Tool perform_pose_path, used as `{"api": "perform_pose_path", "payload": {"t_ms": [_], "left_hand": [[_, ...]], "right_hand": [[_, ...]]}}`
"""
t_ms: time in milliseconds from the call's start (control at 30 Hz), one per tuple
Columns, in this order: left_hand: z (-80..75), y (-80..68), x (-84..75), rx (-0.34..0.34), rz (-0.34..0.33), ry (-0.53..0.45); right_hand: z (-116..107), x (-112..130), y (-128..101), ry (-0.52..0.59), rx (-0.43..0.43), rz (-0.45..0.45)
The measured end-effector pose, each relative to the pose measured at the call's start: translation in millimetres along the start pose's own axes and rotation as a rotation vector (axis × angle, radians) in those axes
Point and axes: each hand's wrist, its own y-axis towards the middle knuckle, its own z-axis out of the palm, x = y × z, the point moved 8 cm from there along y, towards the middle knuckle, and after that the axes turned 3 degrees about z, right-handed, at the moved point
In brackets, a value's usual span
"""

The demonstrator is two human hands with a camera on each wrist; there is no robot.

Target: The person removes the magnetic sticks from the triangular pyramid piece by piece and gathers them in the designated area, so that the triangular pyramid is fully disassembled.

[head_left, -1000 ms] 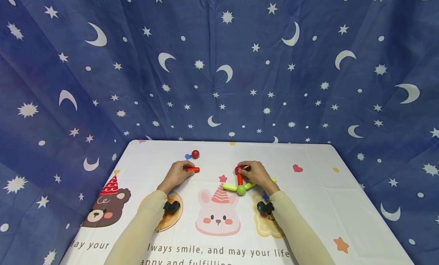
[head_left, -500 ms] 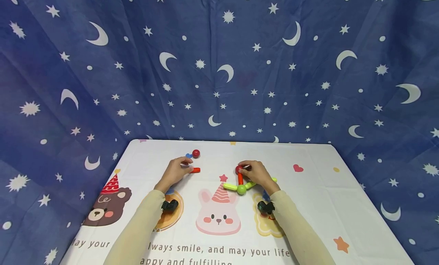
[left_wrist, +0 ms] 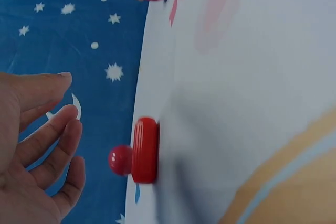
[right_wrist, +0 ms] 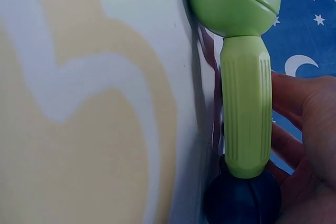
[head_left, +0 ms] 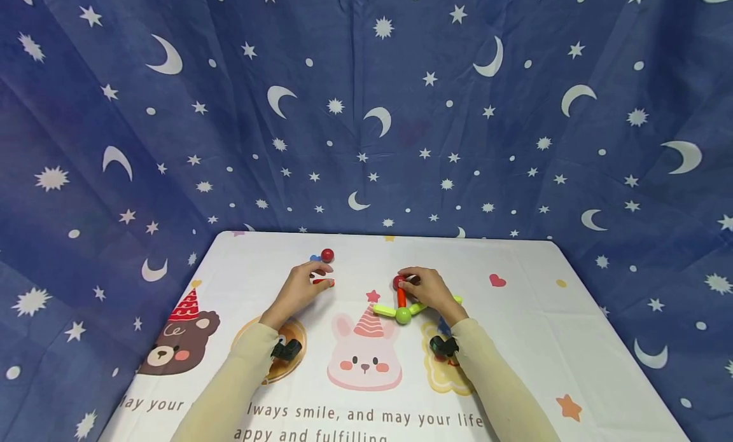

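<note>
the red stick is lying flat on the desk just left of the frame's middle, and the left hand is hovering over it with relaxed, spread fingers, gripping nothing; in the left wrist view the stick is sitting apart from the fingers. a red ball is resting just above the stick in the head view, near a blue heart print.

right of centre, the right hand is curling its fingers around the top of a small build: an upright orange stick capped by a dark red ball, standing on a green ball. two green sticks are spreading out from that green ball along the desk, one to the left and one to the right under the hand. in the right wrist view a green stick is joining the green ball to a dark blue ball, with the fingers lying against them.

the desk cover is showing a rabbit at lower centre and a bear at lower left. a blue cloth with stars and moons is filling the upper frame.
</note>
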Motion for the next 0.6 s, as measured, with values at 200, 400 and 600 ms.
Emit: {"api": "perform_pose_path", "payload": {"t_ms": [200, 400, 600], "left_hand": [[9.2, -5.2, -11.5, 0.027, -0.01, -0.011], [24.3, -6.8, -21.9, 0.066, 0.009, -0.061], [37.9, -6.9, -38.3, 0.07, 0.1, -0.067]], "right_hand": [[0, 3, 0, -0.002, 0.004, -0.005], [-8, 4, -5, -0.003, -0.032, -0.01], [-22, 13, -16, -0.006, -0.1, -0.062]]}}
